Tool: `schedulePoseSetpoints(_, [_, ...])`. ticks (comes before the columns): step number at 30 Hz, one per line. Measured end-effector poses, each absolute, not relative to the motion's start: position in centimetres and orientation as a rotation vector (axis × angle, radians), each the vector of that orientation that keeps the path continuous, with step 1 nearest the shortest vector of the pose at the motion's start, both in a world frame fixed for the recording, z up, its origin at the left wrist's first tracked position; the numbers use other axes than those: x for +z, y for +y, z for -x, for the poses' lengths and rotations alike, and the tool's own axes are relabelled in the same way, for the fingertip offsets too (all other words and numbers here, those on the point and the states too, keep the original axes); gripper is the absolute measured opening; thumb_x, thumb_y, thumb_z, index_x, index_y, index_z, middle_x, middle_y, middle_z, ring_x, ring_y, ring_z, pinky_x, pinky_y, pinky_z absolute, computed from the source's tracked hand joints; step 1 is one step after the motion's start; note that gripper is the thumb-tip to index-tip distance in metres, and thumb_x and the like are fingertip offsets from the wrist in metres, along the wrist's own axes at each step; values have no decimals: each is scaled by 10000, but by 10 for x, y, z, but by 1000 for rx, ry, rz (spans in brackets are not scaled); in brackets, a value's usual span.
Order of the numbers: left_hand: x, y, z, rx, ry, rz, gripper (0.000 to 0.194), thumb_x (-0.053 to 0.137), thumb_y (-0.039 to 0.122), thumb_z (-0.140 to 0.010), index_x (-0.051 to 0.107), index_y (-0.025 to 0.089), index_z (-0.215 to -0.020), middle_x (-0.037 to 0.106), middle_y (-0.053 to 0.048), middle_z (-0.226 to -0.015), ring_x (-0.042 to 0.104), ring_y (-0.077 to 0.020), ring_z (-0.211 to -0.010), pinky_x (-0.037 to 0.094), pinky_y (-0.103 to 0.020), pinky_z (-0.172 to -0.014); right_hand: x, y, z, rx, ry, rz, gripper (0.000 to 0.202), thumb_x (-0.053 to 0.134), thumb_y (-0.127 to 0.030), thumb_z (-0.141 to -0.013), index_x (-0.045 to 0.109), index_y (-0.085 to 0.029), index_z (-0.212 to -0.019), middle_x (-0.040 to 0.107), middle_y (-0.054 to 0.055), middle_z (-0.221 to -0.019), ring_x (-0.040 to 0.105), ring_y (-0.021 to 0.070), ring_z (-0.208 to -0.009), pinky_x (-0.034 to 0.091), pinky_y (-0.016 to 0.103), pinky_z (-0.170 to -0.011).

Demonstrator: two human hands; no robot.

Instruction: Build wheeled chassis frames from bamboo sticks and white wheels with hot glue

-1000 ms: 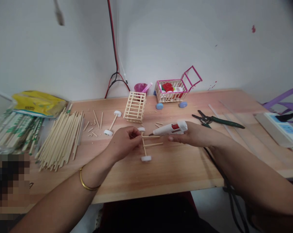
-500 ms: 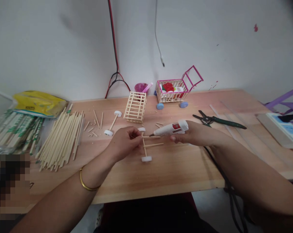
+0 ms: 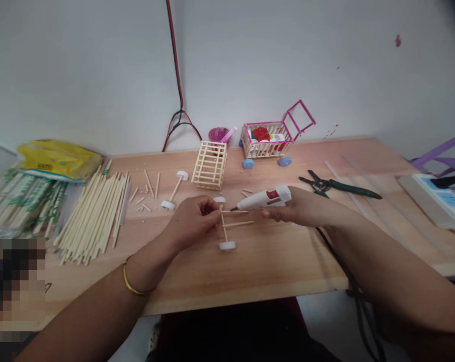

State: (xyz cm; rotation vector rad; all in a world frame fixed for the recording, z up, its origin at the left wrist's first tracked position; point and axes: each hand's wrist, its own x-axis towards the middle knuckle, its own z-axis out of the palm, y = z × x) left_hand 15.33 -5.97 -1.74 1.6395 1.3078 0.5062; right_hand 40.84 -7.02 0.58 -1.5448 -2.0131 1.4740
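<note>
My left hand [image 3: 199, 218] is closed in a pinch at the far end of a wooden axle [image 3: 225, 232], beside one of its two white wheels [image 3: 227, 246]. Two short wooden sticks [image 3: 239, 223] run rightward from that axle. In my right hand [image 3: 301, 207] is a white hot glue gun [image 3: 263, 199], its nozzle pointing left at the joint of the farther stick and the axle. Whether the nozzle touches the wood I cannot tell. A second axle with white wheels [image 3: 175, 191] lies left of a small stick-built basket [image 3: 210, 165].
Loose sticks [image 3: 93, 216] and a yellow packet [image 3: 59, 160] lie at left. Behind stand a purple bowl [image 3: 218, 134] and a pink-trimmed toy cart [image 3: 267, 141] with blue wheels. Green-handled pruning shears [image 3: 340, 187] and a power strip [image 3: 435, 198] lie at right.
The camera view has shifted slightly. The glue gun's nozzle has edged a little left toward the joint; my left hand keeps its pinch in the same place.
</note>
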Motion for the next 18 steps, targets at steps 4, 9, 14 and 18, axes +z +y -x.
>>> schedulePoseSetpoints(4, [-21,-59,-153,507,1305,-1626,103,586,257,-737,601,155,-731,640,-13,-622,593,-127,-573,414,-215,-537,4,-70,-408,1470,-2030,1541,361,633,-475,-770,690,-208,-1006,586,-3,-670,501,127,-604,376,227,-525])
schedulePoseSetpoints(9, [-24,-58,-152,516,1286,-1615,111,589,266,-735,601,155,-732,642,-16,-624,595,-129,-567,418,-221,-533,6,-70,-408,1459,-2031,1560,340,640,-460,-767,689,-208,-991,579,-4,-665,494,127,-607,367,219,-516])
schedulePoseSetpoints(14, [-21,-59,-153,513,1301,-1609,100,588,252,-737,597,153,-723,623,-3,-594,563,-107,-531,394,-206,-510,4,-70,-411,1463,-1978,1568,348,656,-462,-745,698,-213,-984,597,0,-687,492,124,-603,372,222,-518])
schedulePoseSetpoints(18, [-20,-60,-153,507,1309,-1597,105,589,255,-740,596,150,-729,625,-5,-596,563,-106,-540,394,-205,-515,1,-69,-416,1475,-1920,1585,382,646,-469,-756,687,-211,-1035,572,-2,-658,486,124,-587,367,222,-504])
